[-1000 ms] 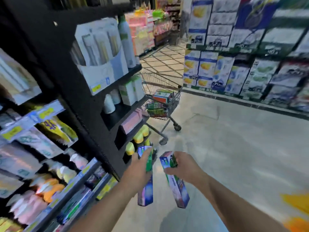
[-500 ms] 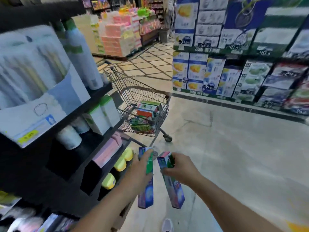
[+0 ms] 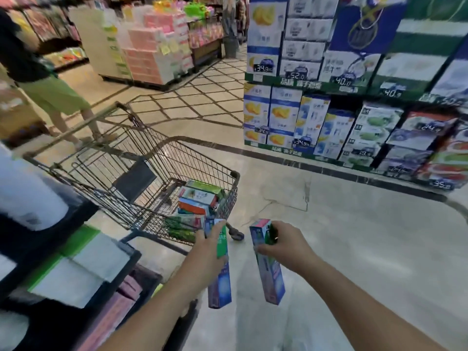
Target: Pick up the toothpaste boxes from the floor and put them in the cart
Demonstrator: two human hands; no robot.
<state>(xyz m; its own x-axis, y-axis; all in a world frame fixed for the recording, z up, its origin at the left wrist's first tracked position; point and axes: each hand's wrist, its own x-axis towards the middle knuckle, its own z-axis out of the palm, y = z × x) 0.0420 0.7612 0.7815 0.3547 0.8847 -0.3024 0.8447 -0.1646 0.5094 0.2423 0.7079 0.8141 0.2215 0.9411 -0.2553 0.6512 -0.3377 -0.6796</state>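
A wire shopping cart [image 3: 141, 173] is standing on the floor [image 3: 354, 236] at centre left, beside a dark shelf unit [image 3: 63, 262] that is blurring out along the left edge. Several boxes [image 3: 200, 201] are lying stacked in the cart's near right corner; their printing is too blurred to read.

The left hand [image 3: 206, 249] is gripping a toothpaste box [image 3: 219, 272], fingers curled round its upper part, with the box hanging roughly upright just beside the cart's near corner and outside the basket. The right hand [image 3: 283, 245] is gripping a second toothpaste box [image 3: 267, 269], thumb and fingers wrapped round its upper end, the lower end tilting slightly to the right. The two boxes are hanging near each other but apart, above the floor.

A person [image 3: 50, 92] in green shorts is standing beyond the cart at upper left, cut off by the frame. Stacked product cartons [image 3: 342, 122] are filling the right background.
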